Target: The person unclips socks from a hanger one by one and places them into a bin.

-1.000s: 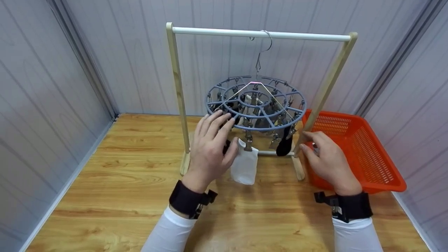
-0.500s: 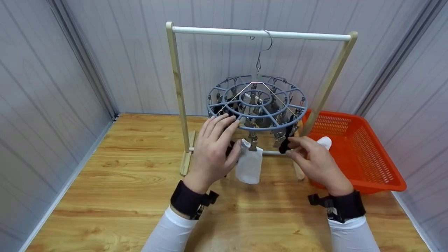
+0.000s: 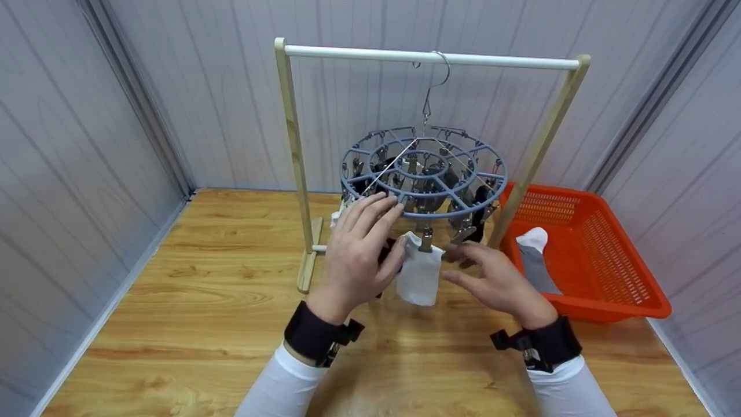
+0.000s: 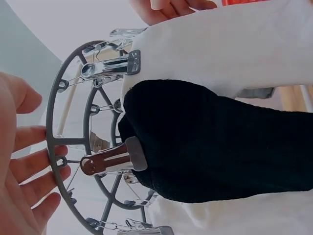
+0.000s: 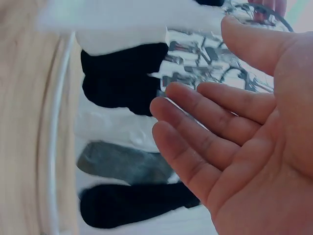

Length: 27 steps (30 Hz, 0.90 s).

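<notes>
A round grey clip hanger hangs from a rail, with socks pinned by metal clips. The fingers of my left hand touch its front left rim; in the left wrist view they lie extended behind the ring, thumb apart. Close to that hand a black sock hangs in a clip, beside a white sock. My right hand holds nothing, its fingers spread close to the front white sock. More black socks and a grey sock hang beyond it in the right wrist view.
An orange basket stands at the right, with a grey sock with a white end against its left side. The wooden stand carries a white rail. Panel walls enclose the wooden tabletop.
My right hand has moved left from the basket edge to near the front white sock. The grey-and-white sock has come into view in the basket. The hanger has turned slightly, carrying the front sock right.
</notes>
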Motion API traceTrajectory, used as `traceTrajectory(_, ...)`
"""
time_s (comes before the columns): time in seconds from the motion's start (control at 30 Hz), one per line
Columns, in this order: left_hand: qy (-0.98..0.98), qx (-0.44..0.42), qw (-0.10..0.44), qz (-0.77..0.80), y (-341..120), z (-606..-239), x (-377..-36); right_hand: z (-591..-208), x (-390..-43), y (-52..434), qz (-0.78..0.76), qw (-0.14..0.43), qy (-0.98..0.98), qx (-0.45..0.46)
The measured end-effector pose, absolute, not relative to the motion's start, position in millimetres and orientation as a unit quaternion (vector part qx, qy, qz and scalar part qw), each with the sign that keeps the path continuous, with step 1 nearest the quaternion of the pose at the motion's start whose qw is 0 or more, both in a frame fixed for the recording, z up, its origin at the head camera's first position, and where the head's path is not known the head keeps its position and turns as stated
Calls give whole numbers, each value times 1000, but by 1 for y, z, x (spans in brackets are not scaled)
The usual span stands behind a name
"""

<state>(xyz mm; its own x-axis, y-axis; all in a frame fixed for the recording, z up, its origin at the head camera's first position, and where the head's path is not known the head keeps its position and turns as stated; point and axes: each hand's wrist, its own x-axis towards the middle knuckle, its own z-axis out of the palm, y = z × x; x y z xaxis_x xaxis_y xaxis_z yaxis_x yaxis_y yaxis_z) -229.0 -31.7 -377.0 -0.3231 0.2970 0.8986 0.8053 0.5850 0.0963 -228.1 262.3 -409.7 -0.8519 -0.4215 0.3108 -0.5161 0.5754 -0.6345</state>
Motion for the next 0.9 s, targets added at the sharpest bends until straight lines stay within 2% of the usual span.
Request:
traceTrajectory(0.63, -724, -405, 466, -308, -22, -375, -225, -436, -234, 239, 434, 50, -862, 256)
traceTrajectory(0.9, -695, -423, 493, -308, -16, -375, -216, -436, -234, 238, 435, 64, -859, 263)
